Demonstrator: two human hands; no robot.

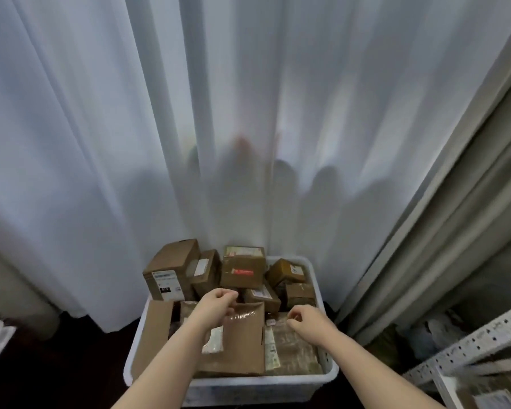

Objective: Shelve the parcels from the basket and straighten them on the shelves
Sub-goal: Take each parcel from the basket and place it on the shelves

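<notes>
1. The white basket (332, 371) sits on the dark floor (56, 367), up against a pale curtain (248, 113) that hangs in long folds behind it.
2. It is packed with brown cardboard parcels, heaped above the rim at the back.
3. At the back left a tall box (171, 270) stands on end with a white label low on its front. Next to it toward the middle is a box with a red sticker (242, 271), and further right a small box (285, 272) lies tilted.
4. At the front, a flat brown parcel (239, 346) lies on top of the pile. Just beside it on the right is a tape-wrapped parcel (291, 351), and a thin cardboard piece (155, 332) leans along the left wall of the basket.
5. Both of the person's bare forearms reach in from the near side.
6. The left hand (217, 305) is over the far edge of the flat brown parcel, fingers curled toward the thumb. From here I cannot tell whether it grips anything.
7. The right hand (309, 323) is over the far end of the tape-wrapped parcel, fingers likewise curled in. Whether it has hold of something I cannot tell either.
8. Off to the right, a grey perforated metal shelf rack (484, 340) cuts across the corner, with blurred shapes on and behind it.
</notes>
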